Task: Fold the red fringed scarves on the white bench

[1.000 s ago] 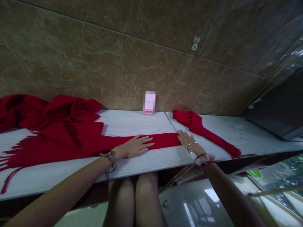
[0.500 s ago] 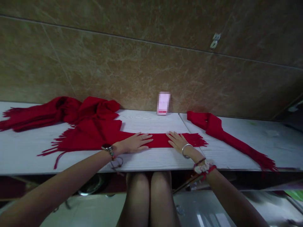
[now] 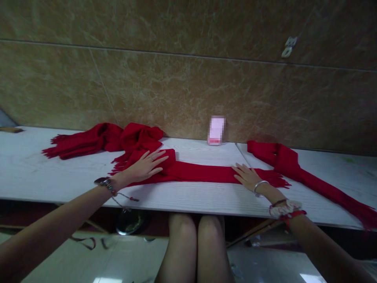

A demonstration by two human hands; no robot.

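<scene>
Both hands (image 3: pixel 144 166) (image 3: pixel 249 179) partly hide the red cloth (image 3: pixel 203 173) beneath them.

Hands (image 3: pixel 144 167): farther apart | left one: slid leftward along red scarf (image 3: pixel 203 173)

Spread scarf (image 3: pixel 203 173) lengthwise on counter (image 3: pixel 206 196); left hand (image 3: pixel 144 167) over its left part, right hand (image 3: pixel 247 177) just left of its right-end fringe. Bunched scarf (image 3: pixel 88 141) behind-left, folded scarf (image 3: pixel 285 157) right. Phone-shaped object (image 3: pixel 216 130) behind, before wall (image 3: pixel 176 94).
</scene>
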